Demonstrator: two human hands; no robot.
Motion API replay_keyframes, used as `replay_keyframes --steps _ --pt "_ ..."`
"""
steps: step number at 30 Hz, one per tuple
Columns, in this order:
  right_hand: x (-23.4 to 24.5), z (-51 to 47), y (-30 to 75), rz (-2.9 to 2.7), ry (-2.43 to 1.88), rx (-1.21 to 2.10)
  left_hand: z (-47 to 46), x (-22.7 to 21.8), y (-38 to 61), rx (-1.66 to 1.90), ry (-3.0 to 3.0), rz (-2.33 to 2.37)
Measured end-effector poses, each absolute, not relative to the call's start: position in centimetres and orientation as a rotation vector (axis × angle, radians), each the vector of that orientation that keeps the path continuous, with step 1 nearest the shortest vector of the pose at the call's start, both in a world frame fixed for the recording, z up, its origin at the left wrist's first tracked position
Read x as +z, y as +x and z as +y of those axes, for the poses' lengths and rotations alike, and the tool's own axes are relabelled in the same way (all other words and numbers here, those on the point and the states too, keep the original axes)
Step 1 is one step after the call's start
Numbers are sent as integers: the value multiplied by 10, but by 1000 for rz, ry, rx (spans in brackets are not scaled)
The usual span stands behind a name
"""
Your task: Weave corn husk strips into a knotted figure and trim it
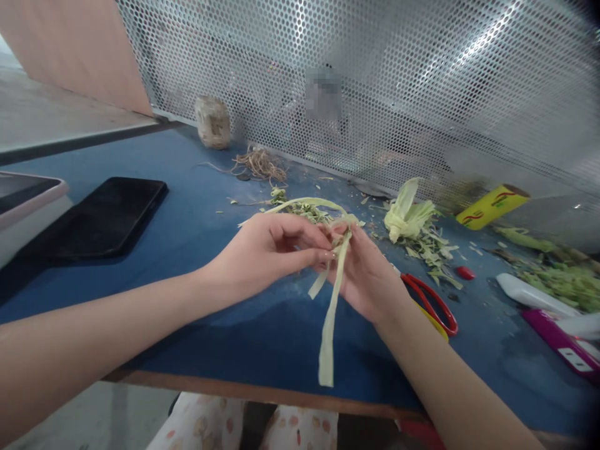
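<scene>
Pale green leaf strips (330,331) are pinched between my two hands above the front of the blue table. The longest strip hangs down toward the table edge, and another arches over the back of my left hand. My left hand (276,247) grips the strips with thumb and fingertips. From the other side, my right hand (368,269) is closed on them where they meet; the exact join is hidden by fingers. Scissors (434,306) with red and yellow handles lie partly under my right wrist. Shredded green scraps (309,212) are heaped behind my hands.
A pale leafy bunch (405,215), a yellow tube (492,206) and a purple object (557,340) lie on the right. Tangled twine (262,164) and a wrapped jar (212,122) stand near the perforated metal screen (262,75). A black phone (100,215) lies left.
</scene>
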State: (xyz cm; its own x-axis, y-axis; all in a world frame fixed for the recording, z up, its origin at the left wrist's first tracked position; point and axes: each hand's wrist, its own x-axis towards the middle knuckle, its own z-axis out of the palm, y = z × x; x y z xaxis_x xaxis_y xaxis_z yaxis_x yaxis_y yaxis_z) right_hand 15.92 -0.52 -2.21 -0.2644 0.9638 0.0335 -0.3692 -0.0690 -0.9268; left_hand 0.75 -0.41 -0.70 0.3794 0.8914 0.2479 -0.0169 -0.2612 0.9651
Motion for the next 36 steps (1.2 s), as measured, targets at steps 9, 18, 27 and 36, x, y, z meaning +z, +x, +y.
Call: replay_keyframes --steps 9,18,27,36 --pt "-23 -5 164 -1125 -765 1442 -6 -2 6 1036 1542 835" --pt "-19 -7 163 -1132 -763 1286 -7 3 7 1015 1537 891" --pt "-16 -7 162 -1141 -752 1287 -2 3 2 945 1596 851" --pt "-26 -5 164 -1290 -917 1104 0 -4 6 1012 1776 915"
